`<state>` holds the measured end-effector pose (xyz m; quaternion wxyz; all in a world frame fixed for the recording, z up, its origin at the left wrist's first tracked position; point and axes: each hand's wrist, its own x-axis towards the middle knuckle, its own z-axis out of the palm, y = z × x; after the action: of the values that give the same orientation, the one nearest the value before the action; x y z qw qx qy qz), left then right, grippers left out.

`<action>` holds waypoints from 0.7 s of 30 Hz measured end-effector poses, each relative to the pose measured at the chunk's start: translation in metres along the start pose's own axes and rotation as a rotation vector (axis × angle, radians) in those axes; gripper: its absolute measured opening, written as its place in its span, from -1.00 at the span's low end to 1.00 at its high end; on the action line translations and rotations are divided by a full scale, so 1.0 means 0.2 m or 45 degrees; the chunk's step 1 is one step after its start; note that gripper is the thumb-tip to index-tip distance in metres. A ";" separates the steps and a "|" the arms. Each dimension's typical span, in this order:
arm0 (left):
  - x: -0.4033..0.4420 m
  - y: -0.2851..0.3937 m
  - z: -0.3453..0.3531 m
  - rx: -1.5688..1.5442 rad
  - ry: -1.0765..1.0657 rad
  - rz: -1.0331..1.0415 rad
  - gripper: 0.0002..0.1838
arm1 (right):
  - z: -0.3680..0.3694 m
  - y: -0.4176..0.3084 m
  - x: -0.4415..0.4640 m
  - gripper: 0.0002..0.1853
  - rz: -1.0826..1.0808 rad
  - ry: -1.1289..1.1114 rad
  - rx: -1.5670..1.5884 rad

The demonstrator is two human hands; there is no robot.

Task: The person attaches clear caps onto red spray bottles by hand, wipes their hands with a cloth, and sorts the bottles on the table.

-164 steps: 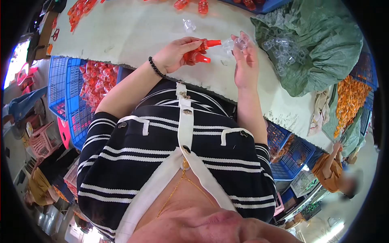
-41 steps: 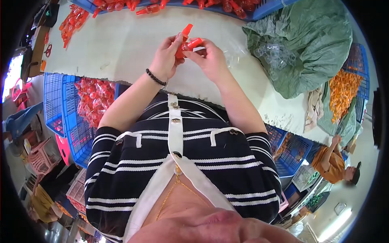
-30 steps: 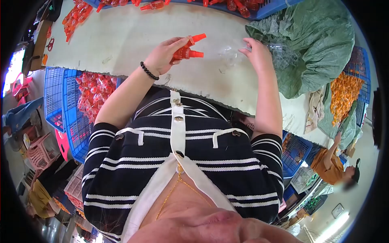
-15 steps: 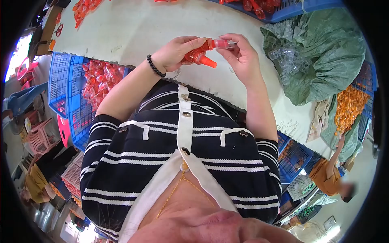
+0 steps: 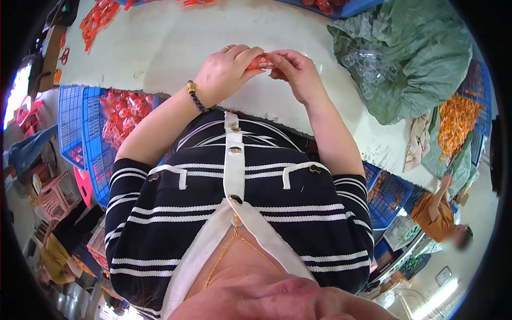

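My left hand [image 5: 226, 73] is closed around a red translucent plastic piece [image 5: 260, 62] above the white table, its fingers covering most of it. Pale markings show on the part left bare. At the piece's right end, the thumb and fingers of my right hand [image 5: 297, 73] are pinched together against a clear part, which they mostly hide. Off to the right, clear plastic parts [image 5: 370, 64] lie in a heap on a green sack [image 5: 426, 80].
Red pieces [image 5: 97, 22] lie on the white table [image 5: 160, 37] at the far left, near red-handled scissors [image 5: 64, 56]. A blue crate [image 5: 90, 144] at left holds red pieces. Orange pieces [image 5: 457, 125] fill a crate at right, where a person [image 5: 432, 216] in orange reaches in.
The red piece has turned in my left hand, and its orange tip no longer shows. My right hand has moved left, closer to the left hand. The view has shifted slightly.
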<state>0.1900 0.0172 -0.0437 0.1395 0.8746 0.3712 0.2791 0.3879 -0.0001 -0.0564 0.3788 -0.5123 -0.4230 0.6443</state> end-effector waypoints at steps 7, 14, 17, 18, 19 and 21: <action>0.01 0.04 0.05 0.086 -0.038 0.145 -0.63 | -0.10 0.04 -0.02 -0.61 0.278 -0.037 0.170; 0.04 0.01 0.07 -0.591 -0.225 -0.349 -0.61 | -0.11 -0.03 -0.09 -0.66 0.063 -0.001 0.286; 0.02 0.01 0.07 -1.369 -0.474 -0.962 -0.63 | -0.09 0.01 -0.09 -0.69 -0.459 -0.058 -0.257; 0.01 0.02 0.07 -1.344 -0.434 -0.924 -0.65 | -0.08 0.01 -0.08 -0.69 -0.460 -0.065 -0.253; 0.01 0.02 0.08 -1.321 -0.394 -0.880 -0.66 | -0.07 0.01 -0.08 -0.69 -0.376 -0.048 -0.203; 0.01 0.03 0.08 -1.298 -0.356 -0.833 -0.67 | -0.07 0.00 -0.07 -0.67 -0.206 -0.006 -0.105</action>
<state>0.2042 0.0142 -0.0518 0.6653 0.5670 0.4183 0.2470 0.4042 -0.0112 -0.0530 0.4071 -0.4901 -0.4900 0.5949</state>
